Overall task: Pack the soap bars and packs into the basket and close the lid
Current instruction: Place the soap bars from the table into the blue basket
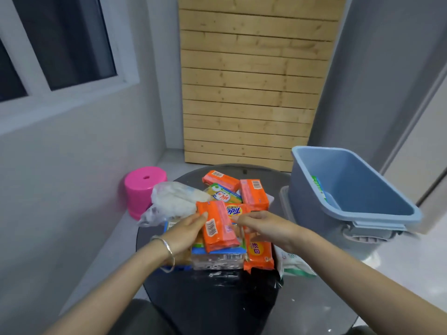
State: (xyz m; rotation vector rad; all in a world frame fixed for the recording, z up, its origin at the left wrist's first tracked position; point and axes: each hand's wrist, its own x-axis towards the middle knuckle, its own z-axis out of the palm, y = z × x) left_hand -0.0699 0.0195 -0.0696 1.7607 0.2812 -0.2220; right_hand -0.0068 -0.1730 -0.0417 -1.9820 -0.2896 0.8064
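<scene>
A pile of soap packs lies on a round dark table [217, 298]. My left hand [186, 234] grips an orange soap pack [216, 224] above the pile, thumb on its top. My right hand [263, 227] hovers beside that pack with fingers loosely curled over a Tide pack [234, 211]; what it pinches, if anything, is unclear. Other orange packs lie at the back [219, 180], back right [254, 194] and front right [259, 252]. A clear multi-pack [217, 259] sits under the held one. The blue basket [377, 215] stands open at right, one green pack [318, 187] inside.
A white plastic bag [174, 199] lies left of the pile. A pink stool [142, 187] stands on the floor at left. A white-green pouch [294, 264] lies by the table's right edge. The basket's lid [285, 201] seems to lie under the basket. A wooden slat panel leans behind.
</scene>
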